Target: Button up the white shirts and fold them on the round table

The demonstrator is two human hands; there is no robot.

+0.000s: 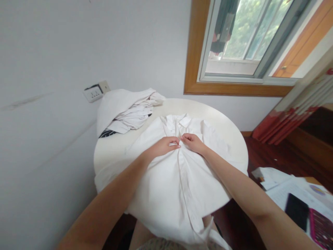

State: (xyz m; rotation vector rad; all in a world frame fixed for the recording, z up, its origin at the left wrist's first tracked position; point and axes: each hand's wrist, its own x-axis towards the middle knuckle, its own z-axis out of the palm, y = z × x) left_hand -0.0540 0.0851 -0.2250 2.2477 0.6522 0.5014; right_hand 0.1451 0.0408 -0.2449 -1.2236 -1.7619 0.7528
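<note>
A white shirt (171, 184) lies front-up on a round white table (229, 132), collar away from me, its hem hanging over the near edge. My left hand (163, 145) and my right hand (191, 141) meet at the shirt's front placket just below the collar. Both hands are closed in a pinch on the fabric there, fingertips almost touching each other.
A heap of white clothes (127, 113) sits at the table's far left against the wall, below a wall socket (96, 91). A window (241, 38) is at the back right. Papers, a dark phone (296, 210) and a pink object lie at the lower right.
</note>
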